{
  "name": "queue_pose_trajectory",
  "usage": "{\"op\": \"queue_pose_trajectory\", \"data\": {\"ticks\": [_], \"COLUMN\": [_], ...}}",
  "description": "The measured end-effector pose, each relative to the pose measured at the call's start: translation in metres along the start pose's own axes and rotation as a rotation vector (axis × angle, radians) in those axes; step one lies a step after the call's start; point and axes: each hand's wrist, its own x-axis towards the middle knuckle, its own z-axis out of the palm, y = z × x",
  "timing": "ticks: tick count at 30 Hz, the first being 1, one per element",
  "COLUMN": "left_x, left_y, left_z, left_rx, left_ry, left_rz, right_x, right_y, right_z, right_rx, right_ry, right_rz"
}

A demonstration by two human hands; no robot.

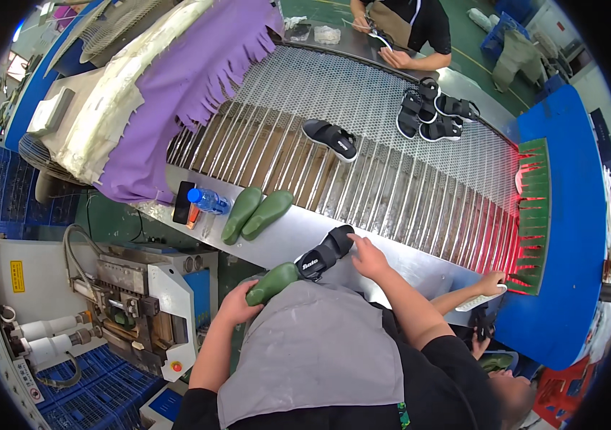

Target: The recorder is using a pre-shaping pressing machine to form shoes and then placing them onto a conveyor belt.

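Observation:
My left hand (pixel 237 304) is closed around a green shoe last (pixel 272 284) in front of my grey apron. The far end of the last meets a black sandal (pixel 318 261) with wide straps; I cannot tell whether part of it sits inside. My right hand (pixel 370 258) grips the sandal's other end by a strap, its fingertips at the edge. Two more green lasts (pixel 254 215) lie side by side on the metal ledge ahead, left of the sandal. A single black sandal (pixel 331 140) rests on the roller conveyor beyond.
Several black sandals (pixel 434 111) are grouped on the conveyor (pixel 391 193) at the far right. A water bottle (pixel 209 201) and a phone (pixel 183 203) lie on the ledge. A co-worker (pixel 409 36) works across the conveyor; another's hand (pixel 490 284) holds a white sole at right. Machinery (pixel 133 301) stands left.

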Motion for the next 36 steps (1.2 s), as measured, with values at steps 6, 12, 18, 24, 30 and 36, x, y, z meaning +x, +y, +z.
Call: {"op": "queue_pose_trajectory", "data": {"ticks": [6,12,18,24,30,36], "left_x": [0.022,0.069,0.106,0.136,0.165,0.156], "left_y": [0.015,0.005,0.028,0.050,0.058,0.049], "left_z": [0.023,0.061,0.096,0.122,0.135,0.140], "left_rx": [-0.173,-0.117,-0.001,0.092,-0.148,-0.117], "left_ry": [-0.101,-0.119,0.085,0.021,-0.301,-0.438], "left_rz": [0.022,0.195,0.180,0.111,0.120,0.036], "right_x": [-0.007,0.042,0.027,-0.013,-0.053,-0.069], "right_y": [0.076,0.059,-0.008,0.005,0.020,-0.007], "right_z": [0.063,0.074,0.002,0.023,0.082,0.047], "right_rx": [0.451,0.742,0.913,0.966,0.676,0.801], "right_ry": [0.156,-0.066,-0.327,-0.444,-0.340,0.054], "right_rz": [0.138,0.382,0.607,0.595,0.309,0.254]}}
